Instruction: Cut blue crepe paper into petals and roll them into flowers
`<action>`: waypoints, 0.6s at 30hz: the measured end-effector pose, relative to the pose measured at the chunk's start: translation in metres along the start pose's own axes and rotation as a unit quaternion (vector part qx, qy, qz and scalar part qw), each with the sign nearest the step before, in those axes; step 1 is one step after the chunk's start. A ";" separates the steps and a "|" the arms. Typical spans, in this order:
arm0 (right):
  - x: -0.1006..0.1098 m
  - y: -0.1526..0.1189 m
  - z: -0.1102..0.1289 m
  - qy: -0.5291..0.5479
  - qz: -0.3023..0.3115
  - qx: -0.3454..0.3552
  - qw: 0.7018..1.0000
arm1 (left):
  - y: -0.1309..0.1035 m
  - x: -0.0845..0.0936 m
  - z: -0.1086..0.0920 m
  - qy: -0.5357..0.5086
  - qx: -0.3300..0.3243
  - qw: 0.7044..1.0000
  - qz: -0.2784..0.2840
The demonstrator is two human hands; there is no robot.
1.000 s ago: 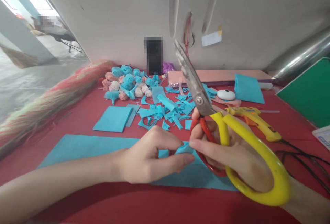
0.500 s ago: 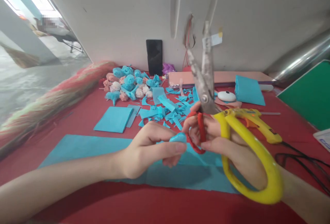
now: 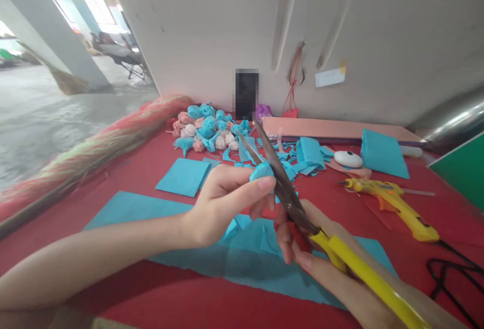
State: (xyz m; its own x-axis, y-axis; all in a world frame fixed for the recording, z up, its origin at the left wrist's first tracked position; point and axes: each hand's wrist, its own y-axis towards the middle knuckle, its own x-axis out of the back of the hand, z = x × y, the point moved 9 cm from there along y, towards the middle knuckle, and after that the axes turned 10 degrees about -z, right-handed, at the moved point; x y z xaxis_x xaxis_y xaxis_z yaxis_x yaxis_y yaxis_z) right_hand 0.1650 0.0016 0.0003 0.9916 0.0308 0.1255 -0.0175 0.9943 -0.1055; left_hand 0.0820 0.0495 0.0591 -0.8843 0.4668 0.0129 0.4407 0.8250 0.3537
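Observation:
Pinched between the thumb and fingers of my left hand (image 3: 230,200) is a small folded blue paper piece (image 3: 261,171). My right hand (image 3: 321,243) grips scissors (image 3: 285,190) with one red and one yellow handle. Their blades are parted and point up and left, right beside the blue piece. Under both hands a long blue paper strip (image 3: 132,215) lies on the red table (image 3: 181,298), with small blue cuttings on it.
Blue, pink and white paper flowers (image 3: 207,127) are heaped at the back left, near a folded blue square (image 3: 183,176). On the right lie a yellow glue gun (image 3: 397,205), its black cord, a white oval object (image 3: 348,159) and folded blue paper (image 3: 383,155).
The scissors have swung down and left, from upright to slanting beside the blue piece. My left hand is slightly higher in view, and the camera view has shifted.

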 end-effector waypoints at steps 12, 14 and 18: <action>0.007 -0.008 0.002 -0.145 0.008 0.068 0.987 | -0.002 0.004 0.001 -0.022 0.018 0.999 -0.034; 0.006 -0.009 0.001 -0.169 0.016 0.062 0.984 | -0.002 0.004 0.002 -0.022 0.024 0.999 -0.037; 0.009 -0.013 0.004 -0.165 0.012 0.071 0.984 | -0.003 0.004 0.002 -0.032 0.027 0.998 -0.045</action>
State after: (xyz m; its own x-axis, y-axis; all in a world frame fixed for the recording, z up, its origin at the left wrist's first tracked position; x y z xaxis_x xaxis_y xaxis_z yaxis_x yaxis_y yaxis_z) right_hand 0.1737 -0.0108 0.0062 0.8954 0.0630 0.4408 -0.0820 0.9963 0.0242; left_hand 0.0778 0.0497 0.0565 -0.9101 0.4073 -0.0767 0.3686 0.8801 0.2991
